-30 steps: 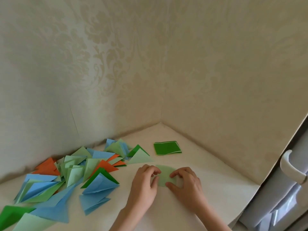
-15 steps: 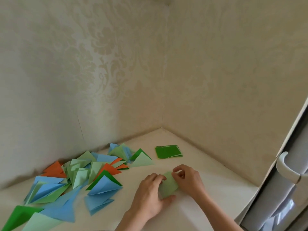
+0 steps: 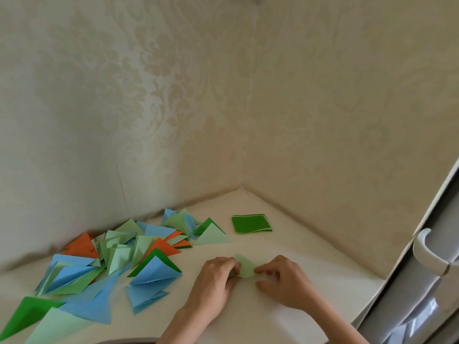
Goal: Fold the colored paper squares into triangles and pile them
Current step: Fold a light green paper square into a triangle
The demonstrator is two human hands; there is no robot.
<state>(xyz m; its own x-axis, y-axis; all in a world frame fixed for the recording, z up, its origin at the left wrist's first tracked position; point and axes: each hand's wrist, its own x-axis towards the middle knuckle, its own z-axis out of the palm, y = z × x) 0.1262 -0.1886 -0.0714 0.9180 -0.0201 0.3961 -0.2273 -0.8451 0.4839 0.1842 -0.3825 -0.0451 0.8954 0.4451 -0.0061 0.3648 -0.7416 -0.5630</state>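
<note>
Since a moment ago your left hand (image 3: 214,281) and right hand (image 3: 282,281) have shifted, both now pinching the light-green paper (image 3: 245,268) on the table (image 3: 310,256).

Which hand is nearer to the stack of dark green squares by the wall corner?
The right hand is nearer: the dark green stack lies beyond it, slightly to its left. The left hand sits farther left, beside the pile of folded triangles.
</note>
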